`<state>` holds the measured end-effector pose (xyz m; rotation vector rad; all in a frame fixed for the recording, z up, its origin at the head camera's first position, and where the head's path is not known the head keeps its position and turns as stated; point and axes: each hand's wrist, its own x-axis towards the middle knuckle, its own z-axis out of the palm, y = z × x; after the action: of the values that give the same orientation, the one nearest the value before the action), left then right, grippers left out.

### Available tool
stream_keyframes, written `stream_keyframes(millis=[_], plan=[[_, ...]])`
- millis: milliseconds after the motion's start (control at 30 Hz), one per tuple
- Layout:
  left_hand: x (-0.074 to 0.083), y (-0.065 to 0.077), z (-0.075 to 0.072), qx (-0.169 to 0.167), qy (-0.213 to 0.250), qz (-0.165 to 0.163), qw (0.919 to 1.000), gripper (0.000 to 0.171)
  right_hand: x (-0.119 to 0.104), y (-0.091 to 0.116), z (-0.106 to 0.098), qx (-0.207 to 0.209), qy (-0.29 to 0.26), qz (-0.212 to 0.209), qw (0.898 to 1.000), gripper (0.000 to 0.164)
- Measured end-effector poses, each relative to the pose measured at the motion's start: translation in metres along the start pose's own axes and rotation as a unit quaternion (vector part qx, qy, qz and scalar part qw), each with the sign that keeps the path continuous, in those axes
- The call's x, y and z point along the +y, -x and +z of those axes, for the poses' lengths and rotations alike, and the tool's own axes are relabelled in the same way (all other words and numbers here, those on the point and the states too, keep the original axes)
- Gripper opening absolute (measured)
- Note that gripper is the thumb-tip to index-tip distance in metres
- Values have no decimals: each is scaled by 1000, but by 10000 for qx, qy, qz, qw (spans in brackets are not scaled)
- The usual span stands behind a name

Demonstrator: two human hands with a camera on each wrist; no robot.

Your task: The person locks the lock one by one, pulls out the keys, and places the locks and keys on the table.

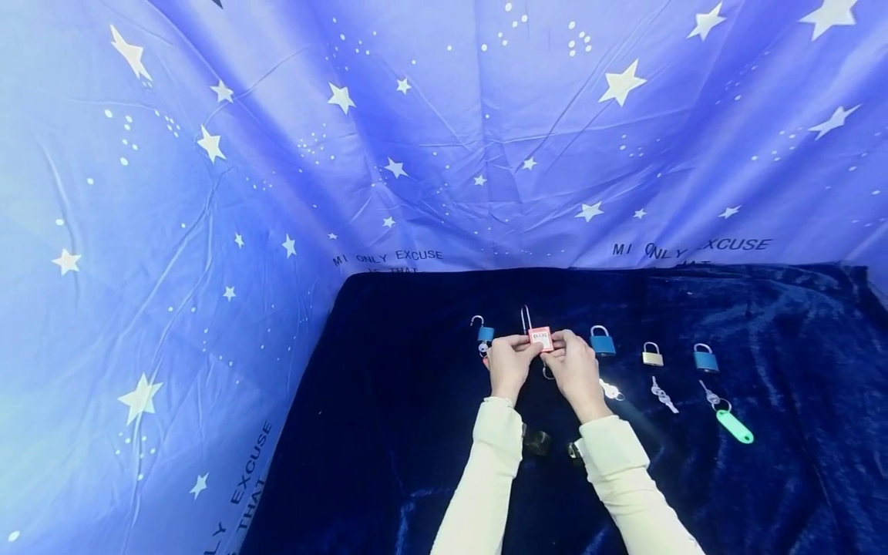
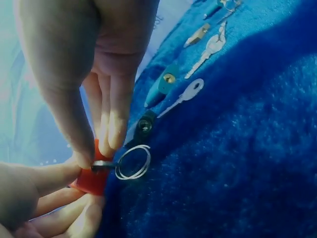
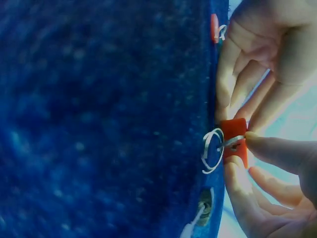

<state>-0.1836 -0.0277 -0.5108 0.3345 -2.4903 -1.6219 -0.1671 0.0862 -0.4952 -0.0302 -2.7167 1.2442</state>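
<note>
Both hands meet around a small red padlock (image 1: 540, 339) held above the dark blue cloth. My left hand (image 1: 509, 366) grips one side of its body, thumb and fingers pressed on it. From the other side my right hand (image 1: 574, 374) steadies the padlock with its fingers, while its thumb pinches a small key (image 3: 235, 140) at the padlock's bottom face. A metal ring (image 2: 147, 148) hangs from that key. Whether the key sits in the keyhole I cannot tell. The long shackle (image 1: 525, 319) points up, and a white label with writing faces the head camera.
Left of the hands lies a blue padlock (image 1: 485, 334) with its shackle swung out, keys below. To the right stand a blue padlock (image 1: 603, 344), a brass padlock (image 1: 652, 358) and another blue padlock (image 1: 706, 361). Keys lie before them, one with a green tag (image 1: 734, 426).
</note>
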Motion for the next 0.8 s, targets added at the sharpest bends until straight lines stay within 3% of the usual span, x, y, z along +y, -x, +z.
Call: stream_keyframes(millis=[100,267,533,800], plan=[[0,-1,-4,-119,631,-94,9979,16,-4,2,-3,49,-168,-42,9998,34],[3,-3,-13,-256,1566,-189,9872,17,-9,4,-9,116,-569,-113,9982,31],[5,-1,-21,-416,2098,-417,9760,18,-7,6,-8,51,-739,-50,9972,26],[3,1,-26,-861,2355,-197,9679,20,-8,7,-11,-253,-1192,239,9923,35]])
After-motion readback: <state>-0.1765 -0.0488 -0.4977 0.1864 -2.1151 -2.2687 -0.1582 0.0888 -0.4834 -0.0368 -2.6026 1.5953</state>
